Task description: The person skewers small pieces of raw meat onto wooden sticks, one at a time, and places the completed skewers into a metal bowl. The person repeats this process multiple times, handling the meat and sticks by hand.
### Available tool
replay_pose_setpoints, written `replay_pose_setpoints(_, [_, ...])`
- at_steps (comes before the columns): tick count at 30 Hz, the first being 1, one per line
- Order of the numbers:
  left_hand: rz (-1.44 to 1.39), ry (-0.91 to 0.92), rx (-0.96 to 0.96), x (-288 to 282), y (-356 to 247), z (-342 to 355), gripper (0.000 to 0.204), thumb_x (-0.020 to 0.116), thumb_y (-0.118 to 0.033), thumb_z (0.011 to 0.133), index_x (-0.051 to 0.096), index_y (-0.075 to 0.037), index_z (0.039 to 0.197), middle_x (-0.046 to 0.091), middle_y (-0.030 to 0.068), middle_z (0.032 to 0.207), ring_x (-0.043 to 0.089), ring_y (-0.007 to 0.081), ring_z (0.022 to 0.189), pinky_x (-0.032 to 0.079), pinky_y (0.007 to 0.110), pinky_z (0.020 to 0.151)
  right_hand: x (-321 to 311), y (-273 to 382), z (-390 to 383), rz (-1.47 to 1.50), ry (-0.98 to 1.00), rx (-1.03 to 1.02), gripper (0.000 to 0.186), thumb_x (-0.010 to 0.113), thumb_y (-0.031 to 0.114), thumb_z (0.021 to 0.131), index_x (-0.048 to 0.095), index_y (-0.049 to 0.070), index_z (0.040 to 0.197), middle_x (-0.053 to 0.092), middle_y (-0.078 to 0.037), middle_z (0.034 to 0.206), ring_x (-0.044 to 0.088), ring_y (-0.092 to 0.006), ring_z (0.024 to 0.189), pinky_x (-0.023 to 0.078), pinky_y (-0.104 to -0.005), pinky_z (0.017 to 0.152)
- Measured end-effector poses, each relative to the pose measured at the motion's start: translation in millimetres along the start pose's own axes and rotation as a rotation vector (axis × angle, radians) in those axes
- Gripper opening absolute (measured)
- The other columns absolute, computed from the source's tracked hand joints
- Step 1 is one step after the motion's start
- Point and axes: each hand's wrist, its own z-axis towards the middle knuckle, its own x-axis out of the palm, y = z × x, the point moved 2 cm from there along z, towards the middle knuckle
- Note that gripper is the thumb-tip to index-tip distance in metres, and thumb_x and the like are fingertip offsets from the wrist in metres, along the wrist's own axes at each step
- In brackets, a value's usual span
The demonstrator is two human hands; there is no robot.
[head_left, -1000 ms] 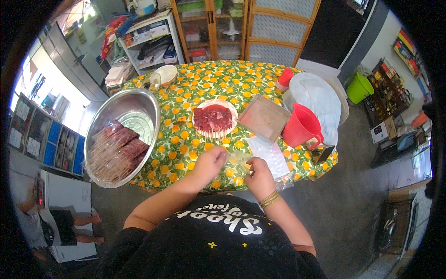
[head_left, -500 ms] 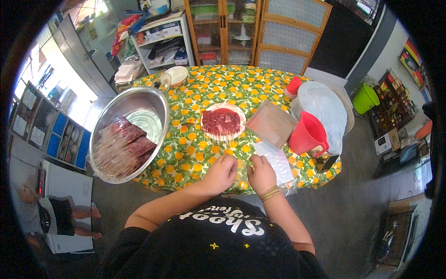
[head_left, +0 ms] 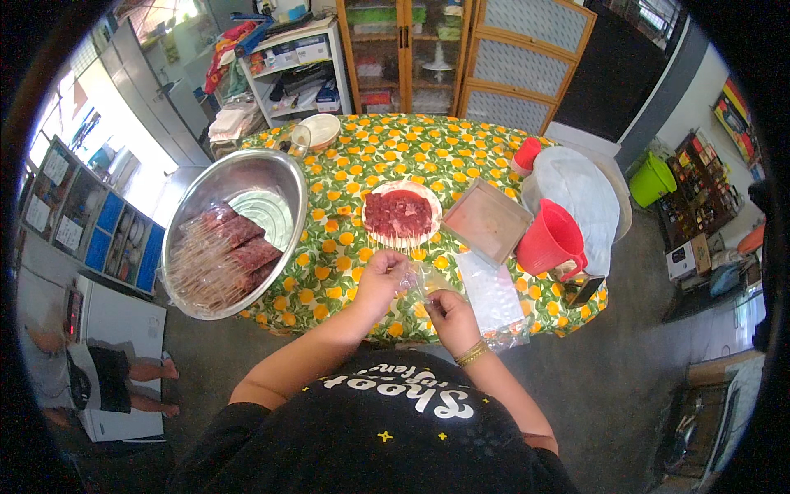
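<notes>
Between my two hands, near the table's front edge, stretches a clear plastic bag [head_left: 421, 282]. My left hand [head_left: 384, 276] pinches one side of it, and my right hand [head_left: 452, 315] grips the other side a little lower. Just beyond them a white plate [head_left: 434, 194] carries skewered red meat [head_left: 398, 216], its sticks pointing toward me. More clear plastic bags [head_left: 491, 292] lie in a flat stack beside my right hand. To the left, a large metal basin [head_left: 294, 177] holds bagged meat skewers [head_left: 222, 253].
Right of the plate sit a shallow rectangular tray [head_left: 487, 218], a red pitcher [head_left: 550, 239] and a red cup [head_left: 527, 154]. A pale blue cloth [head_left: 578, 196] covers something at the right edge. At the back left stands a white bowl [head_left: 319, 130]. A person [head_left: 107, 370] is at the far left.
My hands have moved; the left is farther forward and the right lower, with the clear bag now visible between them. The whole view has shifted slightly.
</notes>
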Motion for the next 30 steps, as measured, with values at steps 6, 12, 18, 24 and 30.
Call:
replay_pose_setpoints(6, [0.628, 0.143, 0.376, -9.7, 24.9, -8.0, 0.009, 0.063, -0.004, 0.091, 0.062, -0.004, 0.1, 0.063, 0.0052, 0.09, 0.06, 0.0153, 0.075, 0.051, 0.028, 0.066, -0.8, 0.3, 12.1, 1.299, -0.214, 0.358, 0.007, 0.052, 0.005, 0.096, 0.056, 0.003, 0.101, 0.066, -0.009, 0.093, 0.067, -0.0249, 0.089, 0.055, -0.0413, 0.086])
replay_pose_setpoints(12, [-0.146, 0.134, -0.365, -25.6, 43.6, 1.9, 0.015, 0.066, 0.001, 0.085, 0.063, -0.004, 0.099, 0.066, 0.0092, 0.093, 0.066, 0.0243, 0.081, 0.054, 0.038, 0.071, -5.2, 9.0, -2.9, 1.209, 0.282, 0.428, 0.015, 0.054, 0.01, 0.09, 0.057, 0.005, 0.076, 0.059, -0.006, 0.074, 0.057, -0.018, 0.069, 0.048, -0.0299, 0.068])
replay_pose_setpoints(18, [-0.771, 0.596, -0.721, -26.6, 42.4, -17.5, 0.024, 0.062, -0.001, 0.085, 0.057, 0.0, 0.109, 0.067, 0.0099, 0.098, 0.067, 0.0246, 0.083, 0.054, 0.045, 0.078, -11.2, 0.7, 6.7, 1.602, 0.073, 0.588, 0.033, 0.051, 0.022, 0.097, 0.047, 0.011, 0.066, 0.046, 0.0, 0.063, 0.046, -0.0169, 0.06, 0.04, -0.0323, 0.062])
replay_pose_setpoints(24, [-0.504, 0.611, -0.769, -25.5, 26.1, -27.0, 0.05, 0.065, -0.005, 0.077, 0.053, -0.003, 0.125, 0.064, 0.0118, 0.103, 0.062, 0.0223, 0.084, 0.05, 0.037, 0.08, -24.0, 42.3, 12.4, 1.562, -0.201, 0.63, 0.019, 0.053, 0.027, 0.098, 0.053, 0.01, 0.09, 0.056, -0.002, 0.084, 0.053, -0.0175, 0.077, 0.044, -0.034, 0.077])
replay_pose_setpoints(30, [0.086, 0.322, -0.343, -18.5, 9.7, -20.5, 0.034, 0.066, -0.008, 0.081, 0.057, -0.004, 0.113, 0.06, 0.0073, 0.097, 0.058, 0.0195, 0.085, 0.049, 0.034, 0.075, -16.5, 45.7, 7.1, 0.982, 0.033, 0.239, 0.029, 0.069, 0.0, 0.078, 0.046, 0.008, 0.093, 0.05, 0.0, 0.081, 0.05, -0.0127, 0.077, 0.044, -0.0291, 0.075])
